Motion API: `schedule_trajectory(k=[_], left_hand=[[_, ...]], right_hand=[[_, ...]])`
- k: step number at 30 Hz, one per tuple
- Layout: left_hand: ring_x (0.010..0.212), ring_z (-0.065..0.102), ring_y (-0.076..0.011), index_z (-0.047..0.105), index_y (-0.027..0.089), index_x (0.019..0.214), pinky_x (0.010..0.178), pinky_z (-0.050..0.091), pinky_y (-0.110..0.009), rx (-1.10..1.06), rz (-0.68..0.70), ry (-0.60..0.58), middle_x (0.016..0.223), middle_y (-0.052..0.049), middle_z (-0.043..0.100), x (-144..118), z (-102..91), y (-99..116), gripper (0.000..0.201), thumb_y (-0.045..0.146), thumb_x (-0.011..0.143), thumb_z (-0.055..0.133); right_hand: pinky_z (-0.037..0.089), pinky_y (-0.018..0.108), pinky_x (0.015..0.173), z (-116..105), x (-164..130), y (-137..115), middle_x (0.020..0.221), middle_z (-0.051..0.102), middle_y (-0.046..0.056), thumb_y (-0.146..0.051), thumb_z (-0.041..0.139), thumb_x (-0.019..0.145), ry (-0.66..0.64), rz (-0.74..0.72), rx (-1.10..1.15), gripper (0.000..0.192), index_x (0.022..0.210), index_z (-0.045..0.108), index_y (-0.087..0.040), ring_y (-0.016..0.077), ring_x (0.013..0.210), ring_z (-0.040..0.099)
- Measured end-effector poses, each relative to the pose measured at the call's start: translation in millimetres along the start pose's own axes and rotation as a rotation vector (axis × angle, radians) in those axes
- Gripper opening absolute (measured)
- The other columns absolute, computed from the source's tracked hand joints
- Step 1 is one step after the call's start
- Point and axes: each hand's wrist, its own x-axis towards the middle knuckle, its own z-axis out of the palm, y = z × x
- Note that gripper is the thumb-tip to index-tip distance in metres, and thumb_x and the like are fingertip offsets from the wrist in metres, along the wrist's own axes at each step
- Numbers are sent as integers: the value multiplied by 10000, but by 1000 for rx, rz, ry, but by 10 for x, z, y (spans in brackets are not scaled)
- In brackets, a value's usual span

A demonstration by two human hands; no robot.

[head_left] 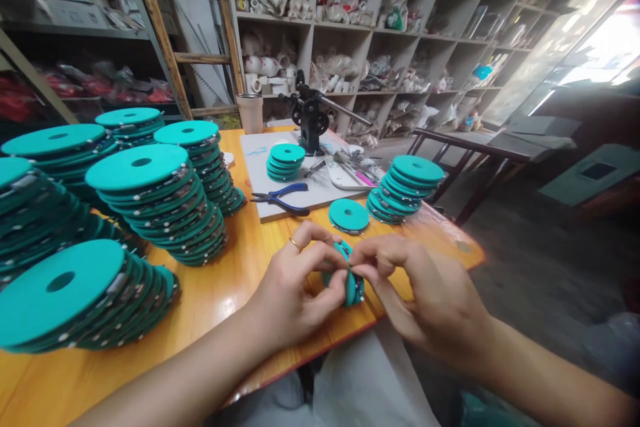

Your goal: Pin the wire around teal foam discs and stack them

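Near the table's front edge, a teal foam spool (356,288) stands tilted on its edge between my hands, partly hidden by the fingers. Dark line and small pin heads show along its rim. My left hand (300,280), with a ring on one finger, is closed around the spool's near left side. Opposite it, my right hand (425,287) pinches at the rim with thumb and forefinger. Both sets of fingertips almost meet there; whatever is between the right ones is too small to make out. Just behind lies another teal spool (349,215), flat on the table.
Stacks of wound teal spools (155,207) fill the table's left side. A shorter spool stack (407,187) stands at right. Blue-handled pliers (283,199) lie on a grey board (255,160) with a black clamp-like device (311,117). Shelves (313,27) line the back, beside a wooden ladder (200,59).
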Motion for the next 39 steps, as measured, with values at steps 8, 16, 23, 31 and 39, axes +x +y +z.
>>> schedule_trajectory(k=[8, 16, 23, 31, 39], left_hand=[[1034, 601, -142, 592, 148, 897, 713, 620, -157, -49, -44, 19, 974, -46, 447, 3, 0, -12, 147, 24, 817, 585], [995, 604, -133, 609, 141, 904, 709, 633, -168, -92, -61, 44, 977, -48, 452, -2, 9, -27, 145, 26, 815, 597], [992, 602, -128, 608, 133, 883, 725, 623, -158, -80, -66, 47, 969, -47, 456, 3, 18, -26, 122, 33, 814, 600], [994, 603, -131, 610, 130, 881, 714, 623, -155, -99, -82, 48, 971, -47, 451, -4, 19, -25, 111, 40, 818, 599], [980, 604, -127, 612, 127, 874, 703, 626, -155, -104, -89, 53, 969, -49, 455, 3, 24, -32, 103, 40, 819, 598]], right_hand=[[501, 112, 738, -33, 10, -30, 908, 612, 1, -31, 527, 894, 29, 55, 106, 179, 867, 404, -159, 51, 848, 626], [521, 137, 780, 52, -75, 49, 922, 590, -5, -70, 576, 908, 42, 172, 278, 212, 867, 389, -161, 61, 902, 630], [514, 130, 788, 37, -54, 67, 919, 598, -12, -77, 595, 902, 48, 163, 239, 222, 867, 391, -158, 50, 896, 632], [482, 97, 774, 8, -17, 57, 903, 600, -11, -86, 576, 916, 36, 103, 132, 211, 841, 389, -150, 27, 884, 621], [487, 134, 755, -13, -4, 47, 895, 609, 2, -44, 580, 890, 25, 28, 89, 223, 841, 389, -149, 53, 856, 618]])
